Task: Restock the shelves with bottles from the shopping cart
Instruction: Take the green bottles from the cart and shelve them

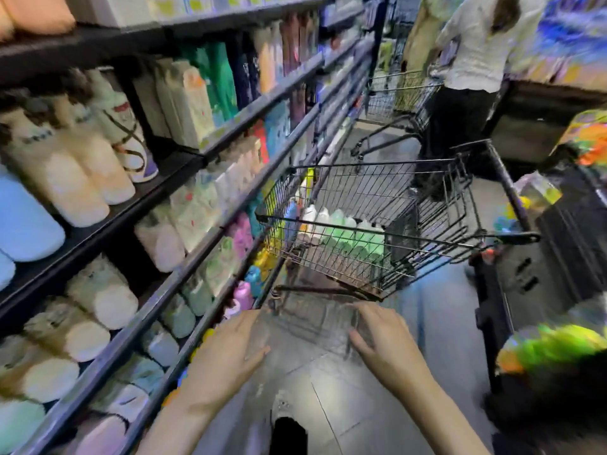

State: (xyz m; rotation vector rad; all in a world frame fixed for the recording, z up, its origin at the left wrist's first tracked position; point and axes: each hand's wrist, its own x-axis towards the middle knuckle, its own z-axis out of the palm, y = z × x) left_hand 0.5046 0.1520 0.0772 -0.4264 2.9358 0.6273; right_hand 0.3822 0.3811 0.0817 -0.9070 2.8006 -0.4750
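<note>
A black wire shopping cart [410,239] stands in the aisle ahead of me, beside the shelves. Several green and white bottles [345,231] stand in its basket. The dark shelves [184,205] on my left are packed with white, pink, green and blue bottles. My left hand [230,349] and my right hand [384,339] are stretched out low in front of me, short of the cart, fingers apart and holding nothing. The picture is blurred by motion.
A person in a white top [473,47] stands further up the aisle with a second wire cart [397,100]. A dark display unit with colourful packs [558,251] lines the right side. Grey floor tiles [328,405] lie between.
</note>
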